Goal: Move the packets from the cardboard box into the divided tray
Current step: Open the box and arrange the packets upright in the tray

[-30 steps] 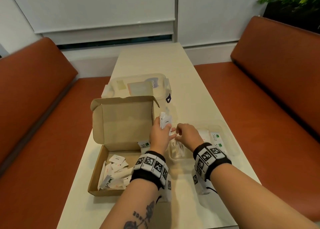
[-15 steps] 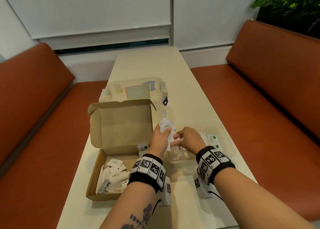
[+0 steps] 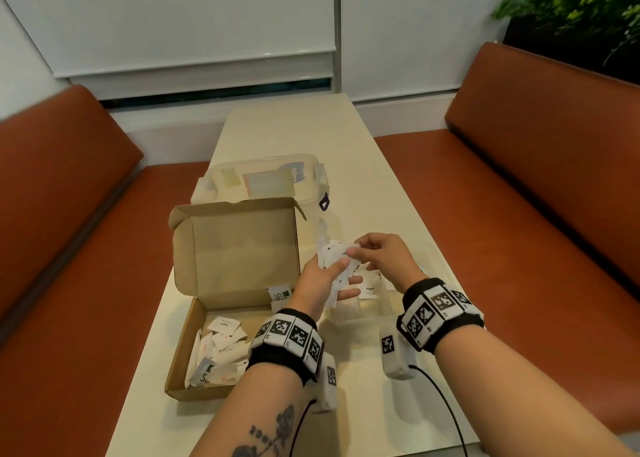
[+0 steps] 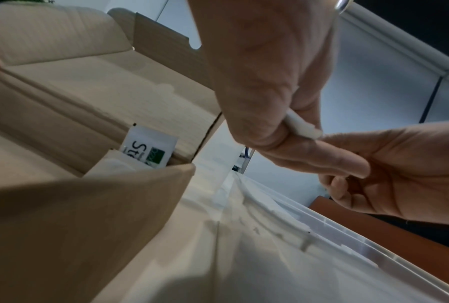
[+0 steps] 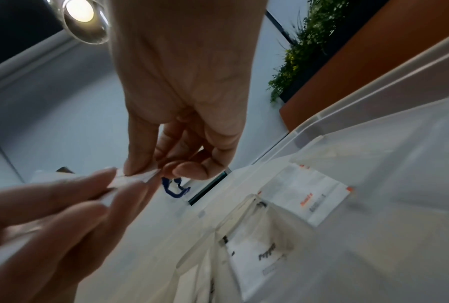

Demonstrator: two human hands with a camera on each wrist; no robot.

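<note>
The open cardboard box (image 3: 180,363) lies at the table's left and holds several white packets (image 3: 221,345). My left hand (image 3: 332,276) grips a bunch of white packets (image 3: 334,255) just right of the box lid, above the clear divided tray (image 3: 440,269). My right hand (image 3: 377,252) pinches the top packet of that bunch with thumb and forefinger. In the right wrist view, that pinched packet (image 5: 132,178) is above the tray (image 5: 373,86), where a pepper packet (image 5: 259,256) and an orange-printed packet (image 5: 309,194) lie in separate compartments. The left wrist view shows the bunch (image 4: 301,127) in my left hand (image 4: 283,123).
A clear lidded container (image 3: 266,179) stands behind the box. A green-marked packet (image 3: 280,294) leans in the box's right rear corner. Orange benches (image 3: 519,214) flank the narrow table (image 3: 294,127). A plant (image 3: 571,3) is at the far right.
My right hand has risen from the tray to the bunch in my left hand and now pinches its top packet. The left hand has shifted slightly right.
</note>
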